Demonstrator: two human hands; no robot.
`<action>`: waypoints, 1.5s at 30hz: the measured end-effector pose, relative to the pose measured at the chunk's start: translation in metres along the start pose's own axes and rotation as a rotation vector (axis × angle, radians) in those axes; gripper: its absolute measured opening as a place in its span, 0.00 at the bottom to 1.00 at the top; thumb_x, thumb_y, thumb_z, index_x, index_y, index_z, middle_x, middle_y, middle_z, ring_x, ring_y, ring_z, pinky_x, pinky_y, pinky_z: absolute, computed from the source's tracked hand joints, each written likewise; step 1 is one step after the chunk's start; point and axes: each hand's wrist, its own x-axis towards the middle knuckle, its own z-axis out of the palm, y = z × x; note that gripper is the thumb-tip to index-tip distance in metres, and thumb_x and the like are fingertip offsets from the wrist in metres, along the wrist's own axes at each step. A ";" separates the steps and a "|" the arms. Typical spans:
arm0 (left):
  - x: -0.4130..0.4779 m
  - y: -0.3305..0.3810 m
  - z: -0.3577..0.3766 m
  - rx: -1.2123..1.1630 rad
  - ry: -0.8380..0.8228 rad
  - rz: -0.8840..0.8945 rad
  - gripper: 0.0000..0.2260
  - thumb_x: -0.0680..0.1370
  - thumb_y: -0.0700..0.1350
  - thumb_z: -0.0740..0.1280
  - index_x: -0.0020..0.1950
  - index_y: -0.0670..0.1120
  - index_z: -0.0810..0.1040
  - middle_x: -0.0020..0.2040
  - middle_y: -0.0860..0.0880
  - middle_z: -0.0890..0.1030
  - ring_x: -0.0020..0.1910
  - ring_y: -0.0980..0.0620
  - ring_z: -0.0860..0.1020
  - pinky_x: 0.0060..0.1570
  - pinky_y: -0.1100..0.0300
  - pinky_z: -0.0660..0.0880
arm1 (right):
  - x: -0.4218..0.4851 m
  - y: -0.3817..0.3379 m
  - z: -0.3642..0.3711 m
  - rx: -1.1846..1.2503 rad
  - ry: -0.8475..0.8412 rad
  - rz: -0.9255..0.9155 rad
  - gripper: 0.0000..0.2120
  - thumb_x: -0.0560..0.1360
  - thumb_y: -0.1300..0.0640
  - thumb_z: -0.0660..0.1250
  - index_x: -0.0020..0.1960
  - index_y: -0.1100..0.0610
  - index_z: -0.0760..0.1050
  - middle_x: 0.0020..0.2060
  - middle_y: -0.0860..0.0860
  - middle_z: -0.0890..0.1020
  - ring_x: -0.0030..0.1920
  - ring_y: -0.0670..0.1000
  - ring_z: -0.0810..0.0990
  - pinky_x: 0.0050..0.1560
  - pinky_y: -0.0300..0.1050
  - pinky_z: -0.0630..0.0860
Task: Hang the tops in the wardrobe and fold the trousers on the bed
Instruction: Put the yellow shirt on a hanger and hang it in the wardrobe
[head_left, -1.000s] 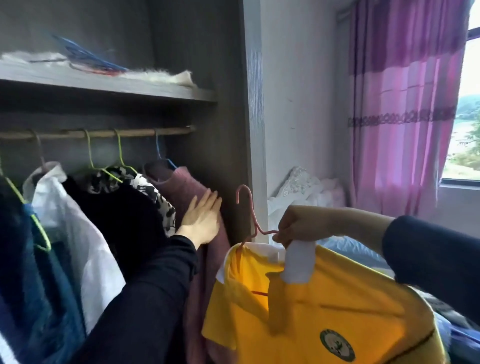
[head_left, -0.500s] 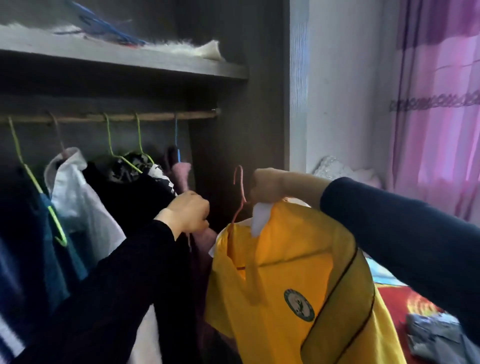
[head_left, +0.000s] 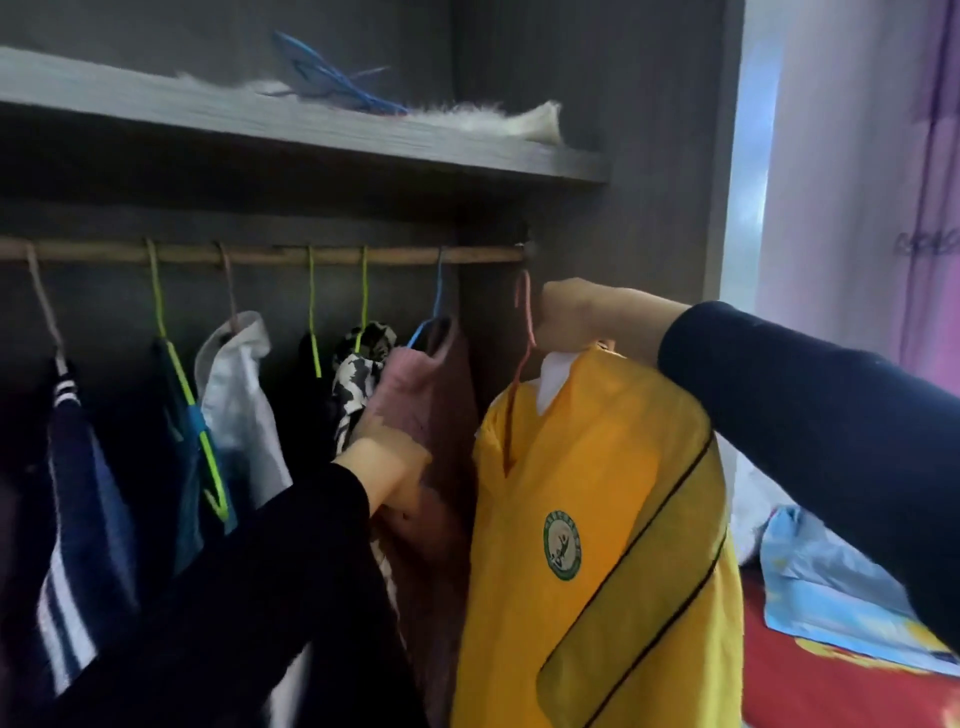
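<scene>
Step in hand, I'd say: hanging a top. Wardrobe (head_left: 623, 130) fills left & centre. Yellow top (head_left: 597, 493) is lower centre-right on a pink hanger (head_left: 524, 322), hook just under the rail (head_left: 260, 255) end. R hand (head_left: 571, 317) has fingers curled round the hanger neck. L hand (head_left: 384, 467), centre, grips the pink top (head_left: 415, 384). Next: lift hook over rail, right of blue hanger (head_left: 439, 291).

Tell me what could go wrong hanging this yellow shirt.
The hook of the pink hanger sits just under the end of the rail by the wardrobe wall, so it may miss or snag. The left hand holds the pink garment aside; letting go early could crowd the yellow shirt held by the right hand.
</scene>
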 end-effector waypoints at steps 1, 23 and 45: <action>0.003 0.004 0.005 -0.003 -0.040 0.010 0.22 0.76 0.52 0.64 0.70 0.52 0.70 0.68 0.49 0.74 0.69 0.46 0.69 0.72 0.43 0.51 | 0.002 -0.001 0.008 -0.020 -0.003 0.017 0.06 0.78 0.57 0.63 0.50 0.59 0.76 0.36 0.51 0.75 0.41 0.51 0.76 0.40 0.43 0.72; 0.035 -0.019 -0.049 -0.666 0.550 0.069 0.37 0.77 0.53 0.64 0.79 0.46 0.48 0.80 0.46 0.46 0.78 0.48 0.44 0.75 0.54 0.49 | 0.092 -0.005 0.026 0.186 0.379 0.109 0.10 0.78 0.60 0.62 0.38 0.52 0.69 0.37 0.51 0.77 0.41 0.53 0.80 0.46 0.52 0.81; 0.037 0.029 -0.038 -0.746 0.878 -0.106 0.26 0.79 0.47 0.59 0.76 0.42 0.60 0.76 0.43 0.61 0.76 0.47 0.57 0.74 0.52 0.56 | 0.063 0.024 0.088 0.163 0.294 0.010 0.21 0.81 0.53 0.59 0.72 0.55 0.63 0.68 0.55 0.69 0.67 0.56 0.67 0.64 0.54 0.70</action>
